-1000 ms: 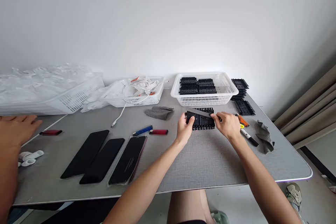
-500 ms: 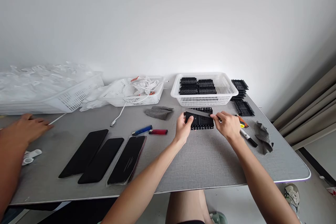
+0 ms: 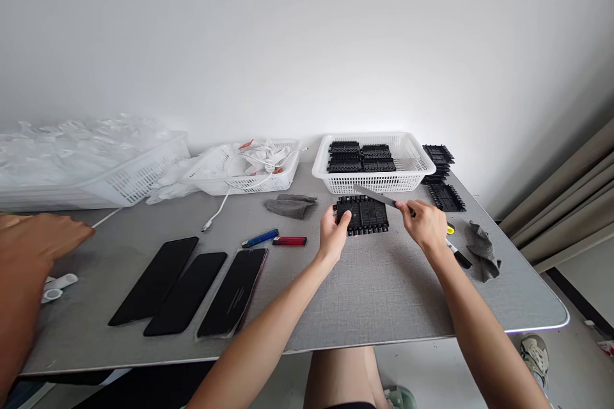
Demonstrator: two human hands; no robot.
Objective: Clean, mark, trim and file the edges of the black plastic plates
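Note:
My left hand point(image 3: 332, 236) is closed on the left end of a black plastic part point(image 3: 365, 215), its thumb across the top face. The part is a flat rectangle with rows of small teeth along its long edges, raised above the table. In my right hand point(image 3: 426, 225) is a flat file point(image 3: 377, 195) with a long grey metal blade and a black and yellow handle, mostly hidden by the fingers. The blade points up and left, just above the part's far edge and apart from it, in front of a white basket point(image 3: 374, 186) holding several similar black parts.
Stacked black parts point(image 3: 437, 166) stand right of the basket. A marker point(image 3: 459, 254) and grey cloths point(image 3: 483, 250) point(image 3: 290, 206) lie nearby. Lighters point(image 3: 289, 241) and phones point(image 3: 233, 294) are on the left. A co-worker's arm point(image 3: 29, 255) reaches in beyond them.
My right hand has drawn the file back to the right and up, from across the black part to beyond its far edge. My left hand keeps hold of the part, shifted very slightly.

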